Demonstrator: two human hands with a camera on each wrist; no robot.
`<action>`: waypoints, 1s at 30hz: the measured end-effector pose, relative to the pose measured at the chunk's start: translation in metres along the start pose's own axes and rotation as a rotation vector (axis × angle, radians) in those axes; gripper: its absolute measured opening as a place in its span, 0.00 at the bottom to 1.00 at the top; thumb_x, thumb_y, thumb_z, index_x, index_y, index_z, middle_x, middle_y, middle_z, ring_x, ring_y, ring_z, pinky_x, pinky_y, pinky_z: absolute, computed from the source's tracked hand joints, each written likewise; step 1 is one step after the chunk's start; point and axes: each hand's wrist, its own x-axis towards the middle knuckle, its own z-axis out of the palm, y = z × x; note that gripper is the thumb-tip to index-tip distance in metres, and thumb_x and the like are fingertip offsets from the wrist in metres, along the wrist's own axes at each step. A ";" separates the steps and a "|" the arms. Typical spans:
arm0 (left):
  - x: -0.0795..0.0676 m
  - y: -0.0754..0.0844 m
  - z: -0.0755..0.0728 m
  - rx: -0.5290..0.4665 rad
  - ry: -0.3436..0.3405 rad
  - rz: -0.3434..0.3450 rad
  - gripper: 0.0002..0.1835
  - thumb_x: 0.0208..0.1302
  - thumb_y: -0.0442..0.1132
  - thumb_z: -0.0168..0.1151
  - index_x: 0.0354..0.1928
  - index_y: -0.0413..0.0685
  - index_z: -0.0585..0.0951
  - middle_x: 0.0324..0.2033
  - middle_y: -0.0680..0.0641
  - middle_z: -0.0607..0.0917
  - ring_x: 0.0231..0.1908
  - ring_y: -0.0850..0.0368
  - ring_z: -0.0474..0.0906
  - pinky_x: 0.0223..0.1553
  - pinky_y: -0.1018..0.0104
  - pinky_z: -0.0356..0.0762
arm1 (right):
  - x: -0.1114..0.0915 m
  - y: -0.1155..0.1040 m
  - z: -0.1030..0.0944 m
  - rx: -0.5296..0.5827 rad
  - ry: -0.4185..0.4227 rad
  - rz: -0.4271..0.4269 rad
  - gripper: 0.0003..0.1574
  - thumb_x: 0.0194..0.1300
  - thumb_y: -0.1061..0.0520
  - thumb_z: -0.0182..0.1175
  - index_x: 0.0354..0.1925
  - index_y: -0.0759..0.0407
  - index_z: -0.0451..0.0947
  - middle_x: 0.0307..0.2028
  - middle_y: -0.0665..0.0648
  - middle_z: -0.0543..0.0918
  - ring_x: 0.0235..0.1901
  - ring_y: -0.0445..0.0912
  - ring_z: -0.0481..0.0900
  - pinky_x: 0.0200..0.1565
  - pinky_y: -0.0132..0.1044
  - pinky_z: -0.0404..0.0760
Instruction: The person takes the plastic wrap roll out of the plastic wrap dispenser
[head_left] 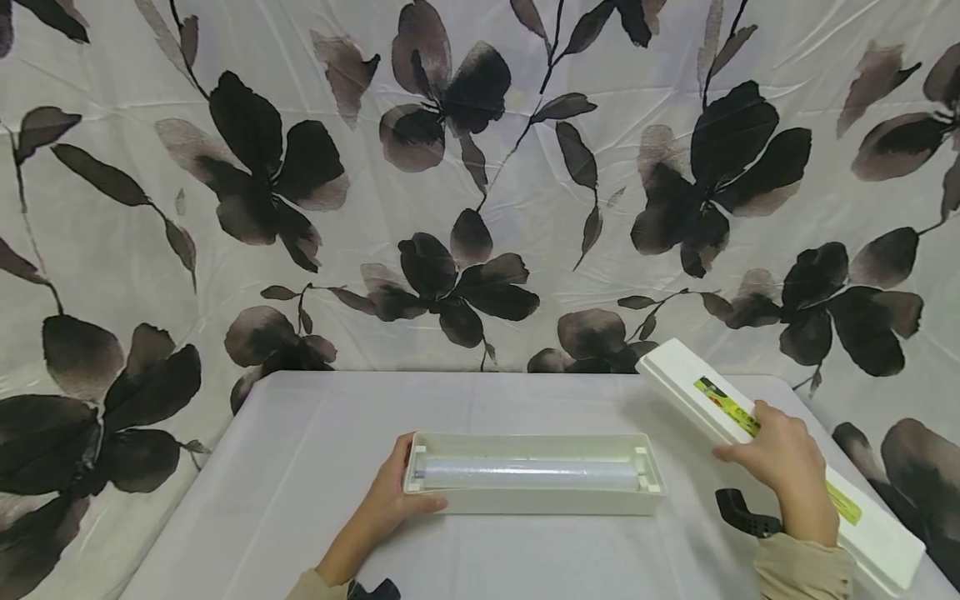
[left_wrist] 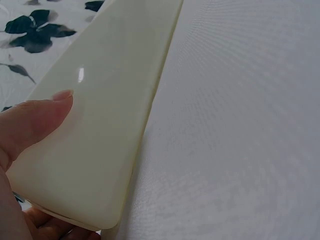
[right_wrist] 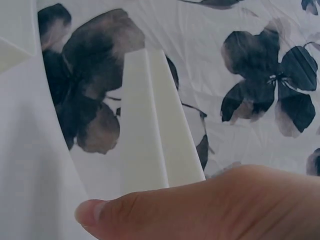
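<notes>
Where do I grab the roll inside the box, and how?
Probably pinch the roll across its middle, reaching down from above. It's long and round and lies lengthwise, with walls of the box all around it, but the top is open.

At right in the head view, the right grip (head_left: pixel 786 471) hides part of the lid (head_left: pixel 876 540); the label (head_left: pixel 726 406) is too small to read. The bottom edge cuts the left sleeve (head_left: pixel 318 587).
</notes>
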 end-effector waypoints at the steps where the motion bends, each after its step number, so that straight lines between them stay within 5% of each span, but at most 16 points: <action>1: 0.000 0.000 0.000 -0.001 -0.002 -0.004 0.50 0.39 0.43 0.79 0.67 0.47 0.64 0.54 0.47 0.79 0.52 0.51 0.76 0.57 0.48 0.68 | 0.000 0.000 0.000 -0.002 0.004 0.015 0.55 0.43 0.43 0.77 0.57 0.76 0.65 0.35 0.70 0.76 0.34 0.62 0.73 0.29 0.50 0.68; 13: 0.002 -0.001 0.001 -0.005 -0.009 -0.004 0.50 0.39 0.44 0.79 0.67 0.49 0.64 0.54 0.48 0.79 0.52 0.50 0.75 0.57 0.46 0.67 | 0.001 0.003 0.001 -0.022 0.036 0.180 0.57 0.44 0.43 0.76 0.57 0.80 0.62 0.37 0.76 0.75 0.39 0.68 0.71 0.37 0.58 0.70; 30: 0.001 0.000 0.001 0.003 -0.003 -0.006 0.50 0.39 0.44 0.79 0.67 0.48 0.64 0.55 0.48 0.79 0.52 0.50 0.75 0.58 0.44 0.66 | -0.001 0.010 0.001 0.021 0.082 0.300 0.55 0.48 0.45 0.74 0.56 0.81 0.60 0.42 0.80 0.72 0.47 0.76 0.64 0.49 0.67 0.61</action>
